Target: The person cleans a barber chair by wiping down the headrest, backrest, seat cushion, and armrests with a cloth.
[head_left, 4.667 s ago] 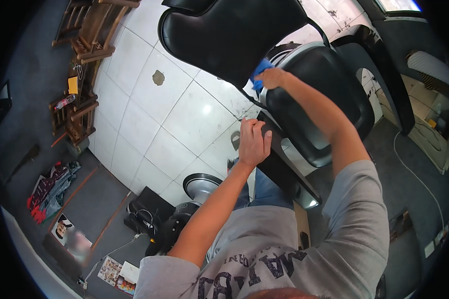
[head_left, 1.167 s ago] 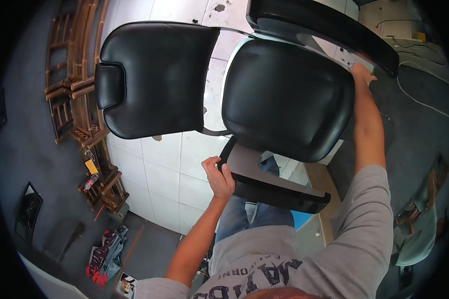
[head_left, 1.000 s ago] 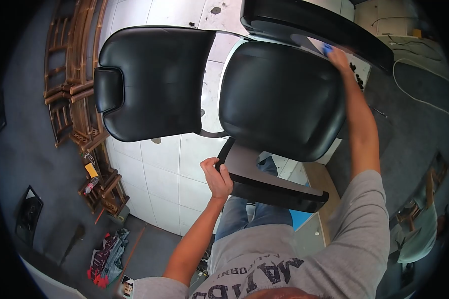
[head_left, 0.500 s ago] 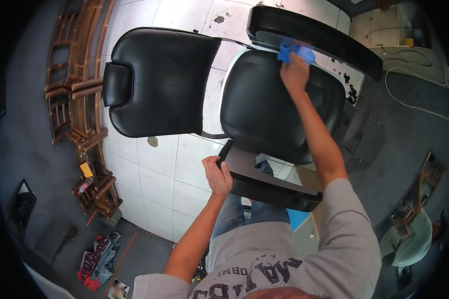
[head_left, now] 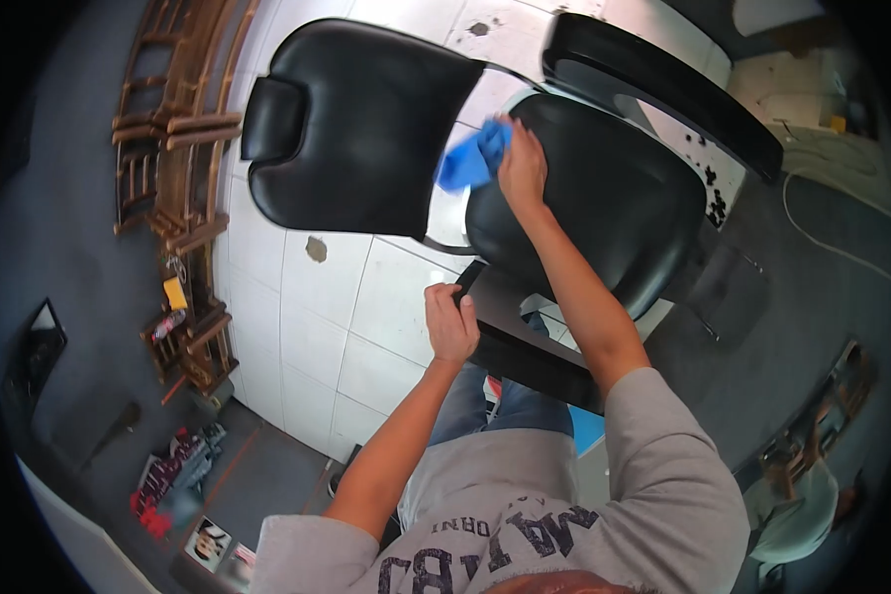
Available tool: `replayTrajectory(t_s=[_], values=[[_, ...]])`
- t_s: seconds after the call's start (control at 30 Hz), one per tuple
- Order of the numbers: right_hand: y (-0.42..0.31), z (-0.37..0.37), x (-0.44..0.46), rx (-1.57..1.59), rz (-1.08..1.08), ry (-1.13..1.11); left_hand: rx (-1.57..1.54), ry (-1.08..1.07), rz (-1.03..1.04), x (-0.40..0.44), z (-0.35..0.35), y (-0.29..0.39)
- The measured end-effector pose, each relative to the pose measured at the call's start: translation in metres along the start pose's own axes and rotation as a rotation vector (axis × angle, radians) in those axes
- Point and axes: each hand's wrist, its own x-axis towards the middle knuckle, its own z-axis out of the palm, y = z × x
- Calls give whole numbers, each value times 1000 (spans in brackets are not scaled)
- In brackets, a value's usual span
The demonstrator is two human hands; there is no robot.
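Observation:
A black padded chair fills the upper middle, with its backrest (head_left: 366,129) to the left and its seat (head_left: 614,198) to the right. My right hand (head_left: 523,168) grips a blue cloth (head_left: 475,156) at the seat's rear edge, beside the gap to the backrest. My left hand (head_left: 451,322) is wrapped round the end of the near armrest (head_left: 535,366). Across the seat lies the far armrest (head_left: 663,89). How far the cloth touches the seat edge is blurred.
Bamboo furniture (head_left: 183,129) lines the left wall, with a yellow item (head_left: 174,294) and a bottle on it. Dark clumps (head_left: 715,203) lie on the tiles beyond the seat. A white cable (head_left: 832,247) runs at the right. A person (head_left: 797,510) shows at the lower right, perhaps reflected.
My right hand has moved with the blue cloth from the seat's far side to its rear edge. My left hand stays on the near armrest. The view has shifted, placing the chair farther right.

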Motion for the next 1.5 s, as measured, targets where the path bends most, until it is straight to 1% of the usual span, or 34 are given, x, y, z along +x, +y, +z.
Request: replayTrajectory(t_s=[0.03, 0.07, 0.1, 0.13, 0.17, 0.27, 0.33, 0.4, 0.43, 0.47, 0.5, 0.53, 0.57, 0.6, 0.67, 0.7, 0.8, 0.87, 0.93, 1.0, 1.03, 1.07, 1.1, 1.13, 1.2, 1.3, 1.33, 1.37, 1.4, 1.43, 1.47, 1.5], values=[[-5, 5, -31, -145, -95, -125, 15, 10, 37, 1, -1, 1], [-20, -1, -63, -106, -76, -528, 11, 14, 40, -1, -1, 0], [-21, 4, -96, 112, -251, -529, 7, 23, 48, 1, 2, -3], [-33, -5, -116, 119, -274, -645, 4, 27, 51, -1, 1, -6], [-54, -20, -109, 207, 144, -962, -6, 41, 50, 0, 0, -6], [-56, -6, -84, 249, 494, -535, 2, 50, 5, 0, -3, 2], [-81, -4, -18, 419, 589, -267, -13, 56, 5, -3, -2, -2], [-123, 6, 47, 567, 397, -42, -31, 65, 4, -4, 1, -6], [-146, 13, 81, 511, 535, -162, -43, 66, 3, -4, 2, -6], [-161, 35, 106, 563, 226, 27, -41, 67, 1, -5, 2, -5], [-183, 46, 130, 595, 85, 100, -37, 70, 0, -4, 0, -3], [-185, 79, 153, 522, -119, 165, -33, 73, 0, -2, -1, -3], [-191, 101, 168, 436, -317, 166, -57, 80, -8, -3, 0, -4], [-196, 125, 174, 317, -378, 50, -43, 94, 5, -2, 0, -4], [-195, 154, 141, 116, -559, -143, -20, 119, 30, 0, -1, -2], [-192, 153, 123, 103, -531, -127, -16, 110, 22, -3, -2, -1], [-188, 147, 83, 5, -290, -174, -4, 119, 8, 1, -3, -2], [-187, 136, 48, -31, -216, -202, -4, 122, 7, 0, -5, 0], [-185, 115, 35, 258, 242, -500, 1, 127, 5, 3, -5, -1], [-158, 102, 19, 779, 748, -484, -2, 121, -3, -1, -4, 0], [-144, 100, 17, 963, 921, -363, -4, 122, -4, -2, -4, 0], [-130, 99, 16, 1148, 1088, -231, -2, 125, -4, 0, -3, -1], [-128, 90, 27, 1435, 1176, -216, -7, 131, -3, -1, -3, -1], [-125, 78, 39, 1601, 1261, -287, -11, 136, -2, -2, -3, -1], [-155, 51, 77, 1689, 1203, -463, -16, 148, 5, -1, -3, -1], [-149, 94, 117, 1433, 774, -355, -19, 165, 19, -1, -1, -1], [-164, 99, 134, 1350, 714, -261, -19, 168, 24, -1, -2, -1], [-184, 99, 151, 1207, 581, -170, -18, 172, 29, -1, -2, -1], [-203, 105, 165, 1046, 447, -31, -23, 156, 16, -3, -1, -2], [-205, 118, 179, 762, 236, 24, -29, 140, 6, -3, 1, -4], [-221, 116, 188, 513, 63, 40, -34, 125, -4, -4, 3, -6], [-212, 138, 189, 587, 1, -99, -37, 120, -10, -4, 2, -6]])
